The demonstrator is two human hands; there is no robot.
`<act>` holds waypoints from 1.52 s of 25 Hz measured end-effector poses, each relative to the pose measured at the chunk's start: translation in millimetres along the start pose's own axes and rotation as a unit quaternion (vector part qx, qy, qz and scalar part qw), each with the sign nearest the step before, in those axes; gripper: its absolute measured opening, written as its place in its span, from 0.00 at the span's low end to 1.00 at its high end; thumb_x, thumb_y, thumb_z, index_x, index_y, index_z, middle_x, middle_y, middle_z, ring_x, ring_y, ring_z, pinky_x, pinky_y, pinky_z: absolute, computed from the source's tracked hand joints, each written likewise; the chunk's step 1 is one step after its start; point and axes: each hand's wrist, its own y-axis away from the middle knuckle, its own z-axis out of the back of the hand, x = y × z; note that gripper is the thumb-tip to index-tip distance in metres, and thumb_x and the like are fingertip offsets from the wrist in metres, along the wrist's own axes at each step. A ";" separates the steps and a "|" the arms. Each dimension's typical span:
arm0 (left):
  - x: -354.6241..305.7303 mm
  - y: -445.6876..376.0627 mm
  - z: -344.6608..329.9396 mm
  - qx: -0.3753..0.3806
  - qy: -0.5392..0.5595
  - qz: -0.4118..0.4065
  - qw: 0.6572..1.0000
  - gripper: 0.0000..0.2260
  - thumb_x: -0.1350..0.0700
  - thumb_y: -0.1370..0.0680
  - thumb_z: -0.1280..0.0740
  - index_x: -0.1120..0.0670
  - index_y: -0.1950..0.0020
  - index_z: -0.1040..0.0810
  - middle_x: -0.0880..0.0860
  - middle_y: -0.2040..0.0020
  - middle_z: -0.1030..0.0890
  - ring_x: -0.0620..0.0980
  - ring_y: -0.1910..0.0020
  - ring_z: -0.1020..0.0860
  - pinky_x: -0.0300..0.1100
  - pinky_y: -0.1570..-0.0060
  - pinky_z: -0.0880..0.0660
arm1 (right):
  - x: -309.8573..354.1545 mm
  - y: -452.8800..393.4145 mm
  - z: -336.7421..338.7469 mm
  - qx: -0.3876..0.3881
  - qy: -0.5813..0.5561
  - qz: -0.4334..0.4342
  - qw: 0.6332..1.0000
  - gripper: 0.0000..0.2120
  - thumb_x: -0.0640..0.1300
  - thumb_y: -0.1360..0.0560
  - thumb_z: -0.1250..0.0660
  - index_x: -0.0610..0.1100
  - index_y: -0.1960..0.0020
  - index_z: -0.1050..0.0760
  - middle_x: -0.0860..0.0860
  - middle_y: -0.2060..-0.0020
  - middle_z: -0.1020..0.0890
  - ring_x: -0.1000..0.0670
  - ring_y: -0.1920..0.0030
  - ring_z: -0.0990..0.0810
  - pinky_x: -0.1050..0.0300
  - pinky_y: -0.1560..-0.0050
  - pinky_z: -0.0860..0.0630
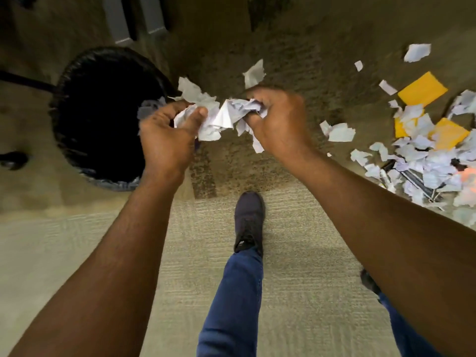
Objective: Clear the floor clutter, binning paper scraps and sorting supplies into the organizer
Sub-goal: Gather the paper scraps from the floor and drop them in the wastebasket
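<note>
Head view shows a crumpled wad of white paper scraps (219, 117), torn and creased, held just right of the black-lined bin (103, 114). The left hand (164, 135) and right hand (278, 119) both curl their fingers around the wad. Farther right of the bin, a paper pile (425, 155) with yellow sheets (422, 88) covers the carpet (296, 60).

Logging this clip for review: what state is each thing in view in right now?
Left hand: grips paper.
Right hand: grips paper.
Paper wad: crumpled, held between both hands, beside the bin.
Bin: upright, open, black liner.
Scrap pile: strewn on carpet.
Yellow notes: flat on carpet.
</note>
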 end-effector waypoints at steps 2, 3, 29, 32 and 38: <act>8.6 -10.9 39.2 -0.050 0.018 -0.018 0.998 0.09 0.54 0.26 0.27 0.57 0.50 0.18 0.51 0.57 0.17 0.40 0.64 0.18 0.34 0.68 0.23 | 37.2 -7.0 -34.1 0.001 -0.035 0.033 0.999 0.09 0.36 0.31 0.30 0.44 0.52 0.16 0.51 0.61 0.15 0.56 0.61 0.20 0.63 0.63 0.25; 13.5 -17.0 55.9 -0.076 0.012 -0.032 0.996 0.08 0.54 0.27 0.27 0.56 0.50 0.17 0.49 0.58 0.16 0.38 0.64 0.18 0.32 0.67 0.24 | 52.7 -8.7 -50.0 0.008 -0.053 0.045 0.998 0.09 0.35 0.32 0.30 0.43 0.53 0.16 0.50 0.61 0.16 0.55 0.62 0.20 0.62 0.63 0.25; 63.4 -32.7 88.6 -0.083 -0.257 -0.119 0.955 0.17 0.58 0.23 0.41 0.56 0.35 0.25 0.56 0.44 0.19 0.53 0.47 0.20 0.42 0.47 0.25 | 79.4 -2.3 -119.4 0.098 0.146 0.128 0.976 0.22 0.36 0.31 0.37 0.40 0.36 0.27 0.42 0.48 0.20 0.42 0.49 0.22 0.51 0.53 0.25; 39.2 -12.6 46.0 -0.091 -0.237 -0.160 0.954 0.16 0.57 0.22 0.41 0.57 0.37 0.24 0.55 0.43 0.19 0.53 0.44 0.21 0.44 0.43 0.25 | 49.4 10.2 -73.9 0.094 0.128 0.098 0.982 0.21 0.36 0.29 0.38 0.40 0.35 0.29 0.42 0.48 0.20 0.44 0.49 0.23 0.51 0.51 0.25; 1.3 34.4 -64.4 0.017 -0.257 -0.191 0.947 0.15 0.56 0.22 0.38 0.58 0.38 0.22 0.57 0.43 0.19 0.55 0.45 0.21 0.44 0.43 0.26 | -29.1 44.7 37.2 0.070 0.171 0.027 0.982 0.16 0.37 0.27 0.37 0.41 0.40 0.25 0.45 0.46 0.21 0.45 0.45 0.26 0.49 0.46 0.27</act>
